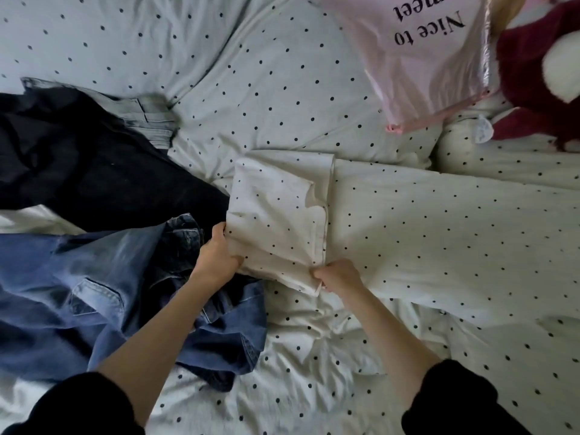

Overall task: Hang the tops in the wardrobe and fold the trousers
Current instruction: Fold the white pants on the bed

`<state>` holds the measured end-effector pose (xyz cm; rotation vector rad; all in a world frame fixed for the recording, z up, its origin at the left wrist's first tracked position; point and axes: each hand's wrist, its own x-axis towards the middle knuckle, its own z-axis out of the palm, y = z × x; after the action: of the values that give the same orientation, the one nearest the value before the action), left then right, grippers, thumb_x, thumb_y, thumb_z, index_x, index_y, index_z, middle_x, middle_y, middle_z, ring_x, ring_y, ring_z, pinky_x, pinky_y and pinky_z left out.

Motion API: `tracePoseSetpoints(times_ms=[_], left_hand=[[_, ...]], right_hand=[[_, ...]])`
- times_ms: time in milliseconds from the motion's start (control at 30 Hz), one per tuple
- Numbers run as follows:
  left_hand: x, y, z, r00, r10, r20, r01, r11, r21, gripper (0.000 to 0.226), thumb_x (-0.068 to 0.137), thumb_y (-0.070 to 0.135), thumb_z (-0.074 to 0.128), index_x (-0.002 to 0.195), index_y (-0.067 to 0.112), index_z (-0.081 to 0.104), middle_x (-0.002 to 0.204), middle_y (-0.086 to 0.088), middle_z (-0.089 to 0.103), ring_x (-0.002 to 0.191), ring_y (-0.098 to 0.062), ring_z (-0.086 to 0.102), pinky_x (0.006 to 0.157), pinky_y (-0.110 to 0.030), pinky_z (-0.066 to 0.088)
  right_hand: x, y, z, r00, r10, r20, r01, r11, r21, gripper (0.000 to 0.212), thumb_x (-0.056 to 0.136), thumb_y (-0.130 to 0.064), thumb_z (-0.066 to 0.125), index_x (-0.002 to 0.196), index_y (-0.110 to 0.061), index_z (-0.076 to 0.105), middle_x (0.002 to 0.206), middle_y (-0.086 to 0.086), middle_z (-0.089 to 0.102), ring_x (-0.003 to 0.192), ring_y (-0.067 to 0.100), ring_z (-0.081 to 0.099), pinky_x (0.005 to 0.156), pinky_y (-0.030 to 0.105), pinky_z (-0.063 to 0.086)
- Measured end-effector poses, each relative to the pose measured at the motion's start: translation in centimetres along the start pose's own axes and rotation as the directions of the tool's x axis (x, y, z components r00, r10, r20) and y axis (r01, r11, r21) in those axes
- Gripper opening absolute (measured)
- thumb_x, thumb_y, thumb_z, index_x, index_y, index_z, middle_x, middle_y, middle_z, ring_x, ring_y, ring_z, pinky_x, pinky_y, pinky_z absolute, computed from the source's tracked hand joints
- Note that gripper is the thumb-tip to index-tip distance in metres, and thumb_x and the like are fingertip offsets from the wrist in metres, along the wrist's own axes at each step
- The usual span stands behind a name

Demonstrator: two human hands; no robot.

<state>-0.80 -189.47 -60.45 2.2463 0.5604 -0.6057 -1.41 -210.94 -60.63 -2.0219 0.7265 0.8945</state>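
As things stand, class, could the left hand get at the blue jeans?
Probably yes, once freed: the left hand grips the dotted white cloth, but the blue jeans lie uncovered directly beside and beneath its wrist.

Two bare forearms enter from the lower edge of the view, each ending in a bare hand. The left hand [216, 257] and the right hand [340, 274] wear no gloves, rings, watch or bracelet that can be made out. Both arms carry black sleeves: the left sleeve [84, 406] and the right sleeve [455, 400] are pushed up towards the elbow, bunching into soft folds at the cuff edge. The fabric looks plain and matte, with no visible print, stripe or logo. Nails are short; finer detail is blurred.
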Motion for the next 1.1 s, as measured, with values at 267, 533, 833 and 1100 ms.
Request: tracePoseSetpoints(times_ms=[267,533,833,1100], left_hand=[[0.4,0.3,-0.1,0.997,-0.046,0.054,0.055,0.982,-0.182,0.077,0.086,0.034,0.062,0.146,0.015,0.018,0.137,-0.009,0.043,0.120,-0.027,0.045,0.084,-0.030,0.038],[0.3,-0.3,0.1,1.000,-0.005,0.000,0.005,0.985,-0.170,0.059,0.091,0.018,0.058,0.142,0.011,0.029,0.130,-0.013,0.052,0.118,-0.030,0.048,0.090,-0.032,0.039],[0.5,0.3,0.0,0.997,-0.075,0.002,0.073,0.962,-0.263,0.056,0.091,0.039,0.054,0.137,0.012,0.036,0.127,-0.008,0.052,0.115,-0.026,0.049,0.086,-0.030,0.041],[2.7,1.9,-0.9,0.985,-0.168,-0.027,0.143,0.903,-0.406,0.047,0.083,0.053,0.060,0.107,0.013,0.058,0.093,0.003,0.060,0.088,-0.016,0.059,0.071,-0.030,0.049]], right_hand=[[-1.9,-5.0,0.2,0.727,-0.686,-0.028,0.585,0.640,-0.498,0.022,0.097,-0.027,0.047,0.107,-0.011,0.060,0.104,0.004,0.061,0.098,0.022,0.056,0.083,0.036,0.047],[1.6,-9.4,-2.6,0.733,-0.550,-0.401,0.601,0.799,0.004,0.061,0.096,-0.012,0.045,0.150,-0.018,0.018,0.157,0.003,0.018,0.143,0.016,0.019,0.112,0.019,0.015],[0.6,-9.0,1.0,0.184,-0.980,-0.079,0.620,0.178,-0.764,0.030,0.085,-0.006,0.055,0.113,-0.007,0.065,0.129,0.016,0.055,0.123,0.030,0.048,0.102,0.049,0.036],[2.8,-8.1,-1.5,0.568,-0.819,0.085,0.408,0.191,-0.893,0.054,0.093,-0.014,0.044,0.145,-0.019,0.030,0.158,0.009,0.005,0.146,0.026,-0.002,0.117,0.047,0.004]])
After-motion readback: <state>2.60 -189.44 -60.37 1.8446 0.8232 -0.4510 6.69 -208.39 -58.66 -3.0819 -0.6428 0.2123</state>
